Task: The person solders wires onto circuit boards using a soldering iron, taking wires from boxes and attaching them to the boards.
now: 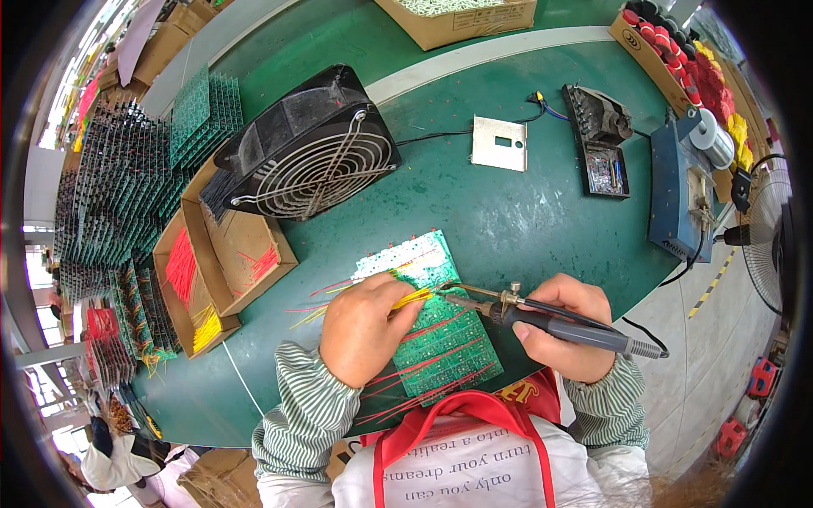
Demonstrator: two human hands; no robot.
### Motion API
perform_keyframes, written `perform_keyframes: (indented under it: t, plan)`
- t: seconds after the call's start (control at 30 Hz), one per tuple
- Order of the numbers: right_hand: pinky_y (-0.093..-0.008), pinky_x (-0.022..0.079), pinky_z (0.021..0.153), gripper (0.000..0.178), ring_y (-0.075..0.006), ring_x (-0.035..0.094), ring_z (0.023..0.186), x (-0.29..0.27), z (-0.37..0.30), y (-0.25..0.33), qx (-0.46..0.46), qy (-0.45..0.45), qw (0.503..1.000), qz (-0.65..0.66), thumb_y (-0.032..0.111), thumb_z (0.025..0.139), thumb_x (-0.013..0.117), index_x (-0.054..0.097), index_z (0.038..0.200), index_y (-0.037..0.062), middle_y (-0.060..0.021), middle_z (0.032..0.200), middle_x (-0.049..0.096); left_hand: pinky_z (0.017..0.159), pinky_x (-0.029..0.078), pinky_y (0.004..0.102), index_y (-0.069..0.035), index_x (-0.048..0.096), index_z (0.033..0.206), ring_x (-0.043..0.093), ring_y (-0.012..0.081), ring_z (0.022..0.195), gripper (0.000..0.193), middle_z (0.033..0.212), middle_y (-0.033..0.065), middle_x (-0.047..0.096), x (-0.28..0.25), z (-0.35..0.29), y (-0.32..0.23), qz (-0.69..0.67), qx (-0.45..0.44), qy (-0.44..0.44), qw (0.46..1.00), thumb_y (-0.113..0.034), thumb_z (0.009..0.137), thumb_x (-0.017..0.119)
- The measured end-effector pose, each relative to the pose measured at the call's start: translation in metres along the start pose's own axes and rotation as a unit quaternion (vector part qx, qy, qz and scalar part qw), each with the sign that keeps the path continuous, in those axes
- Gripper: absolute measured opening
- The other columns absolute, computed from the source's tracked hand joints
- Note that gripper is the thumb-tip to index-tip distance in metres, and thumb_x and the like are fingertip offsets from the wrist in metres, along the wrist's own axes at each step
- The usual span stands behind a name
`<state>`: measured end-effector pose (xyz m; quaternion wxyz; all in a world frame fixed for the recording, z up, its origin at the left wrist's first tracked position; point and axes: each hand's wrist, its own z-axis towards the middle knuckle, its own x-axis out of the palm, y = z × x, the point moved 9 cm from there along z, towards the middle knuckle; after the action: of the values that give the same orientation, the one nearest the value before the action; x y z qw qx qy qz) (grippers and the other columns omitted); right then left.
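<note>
left hand (366, 328): 9 o'clock of circuit board (449, 360), fingertips pinched on yellow wires (411, 299) | right hand (577, 357): 3 o'clock, curled round soldering iron (555, 328), tip toward 9-10 o'clock

It's an electronics workshop — stacked circuit boards (123, 182), soldering iron (569, 328).

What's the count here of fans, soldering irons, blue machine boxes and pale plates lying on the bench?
Fans: 2 (black fan, pale caged fan)
Soldering iron: 1, in the right hand
Blue machine box: 1
Pale plate: 1
Total: 5
</note>
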<state>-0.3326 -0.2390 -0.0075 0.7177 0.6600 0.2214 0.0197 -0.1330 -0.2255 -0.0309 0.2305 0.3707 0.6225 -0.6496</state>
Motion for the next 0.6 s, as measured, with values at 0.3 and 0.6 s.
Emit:
perform_keyframes:
  t: [0.3, 0.6]
  plan:
    - [-0.0232, 0.045, 0.051, 0.017, -0.0102, 0.059, 0.053, -0.013, -0.007, 0.000, -0.002, -0.023, 0.999, -0.025, 0.008, 0.069, 0.072, 0.059, 0.078, 0.0022, -0.0039, 0.063, 0.062, 0.057, 0.048, 0.0308, 0.000, 0.067, 0.087, 0.062, 0.0238, 0.063, 0.011, 0.076, 0.0112, 0.064, -0.051, -0.006, 0.008, 0.125, -0.004, -0.096, 0.987, -0.007, 0.079, 0.069]
    - [-0.0225, 0.045, 0.053, 0.017, -0.0082, 0.058, 0.055, -0.023, -0.009, -0.001, 0.007, -0.039, 0.999, -0.024, 0.008, 0.068, 0.070, 0.059, 0.079, 0.0007, -0.0041, 0.064, 0.063, 0.057, 0.048, 0.0348, -0.002, 0.066, 0.087, 0.062, 0.0285, 0.063, 0.014, 0.076, 0.0115, 0.063, 0.000, 0.010, -0.025, 0.029, 0.034, -0.012, 0.999, -0.012, 0.079, 0.069]
